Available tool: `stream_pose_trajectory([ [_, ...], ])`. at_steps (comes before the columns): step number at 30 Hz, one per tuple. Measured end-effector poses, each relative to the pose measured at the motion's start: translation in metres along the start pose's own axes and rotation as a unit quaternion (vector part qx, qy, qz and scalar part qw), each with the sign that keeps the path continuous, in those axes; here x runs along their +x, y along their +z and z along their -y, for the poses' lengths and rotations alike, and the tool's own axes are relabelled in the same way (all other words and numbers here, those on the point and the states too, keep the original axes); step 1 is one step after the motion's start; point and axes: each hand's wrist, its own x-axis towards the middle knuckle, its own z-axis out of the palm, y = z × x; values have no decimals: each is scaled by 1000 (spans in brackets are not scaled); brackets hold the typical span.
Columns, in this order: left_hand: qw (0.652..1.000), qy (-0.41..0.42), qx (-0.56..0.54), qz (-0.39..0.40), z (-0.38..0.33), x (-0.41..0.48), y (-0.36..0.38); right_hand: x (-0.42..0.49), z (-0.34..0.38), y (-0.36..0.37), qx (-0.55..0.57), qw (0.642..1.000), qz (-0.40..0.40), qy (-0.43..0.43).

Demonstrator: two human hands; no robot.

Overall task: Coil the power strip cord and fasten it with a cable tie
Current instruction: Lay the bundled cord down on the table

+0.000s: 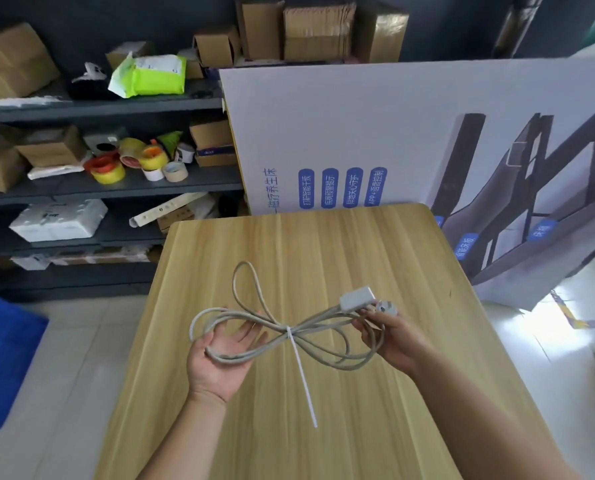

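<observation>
- Head view: the power strip cord (254,327) is gathered in grey loops held just above the wooden surface (358,247), cinched at its waist by a white cable tie (290,336) whose long free tail hangs down toward 5 o'clock.
- The left hand (219,358) lies palm up with its grip spread; the left-hand loops only rest across the palm and fingers, nothing pinched.
- The right hand (393,341) at 3 o'clock of the tie has its grip pressed together on the cord strands near the plug (387,309); the small white power strip (356,297) sits just beyond its fingertips.
- Risk: one loop (245,285) stands out toward 11 o'clock, longer than the rest. If the tie is not pulled snug, that loop looks likely to slide and the bundle to loosen into a figure-eight.
- Risk: with the left palm flat, any tug from the right hand could drag the coil off it, and the strip's weight would pull the right side down.
- Risk: the dangling tail may snag on the surface edge or the loops when the bundle is set down; it probably wants trimming or tucking.
- Around: the surface under the hands is bare, so nothing blocks laying the bundle down.
- At 12 to 2 o'clock a large printed cardboard box (375,133) leans just behind the surface's far edge, limiting reach that way.
- At 10 o'clock, well apart, shelves (116,187) carry tape rolls (129,162) and cartons; a blue bin (1,362) stands on the floor at 8 o'clock.
</observation>
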Motion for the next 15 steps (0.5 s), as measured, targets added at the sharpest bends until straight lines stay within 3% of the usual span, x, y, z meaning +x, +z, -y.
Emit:
stream_pose_trajectory([
  [7, 988, -47, -60, -135, 53, 16, -81, 43, -55, -65, -51, 995, -88, 11],
  [15, 962, -83, -92, -241, 92, 3, -136, 71, -103, -124, -124, 986, -108, 16],
])
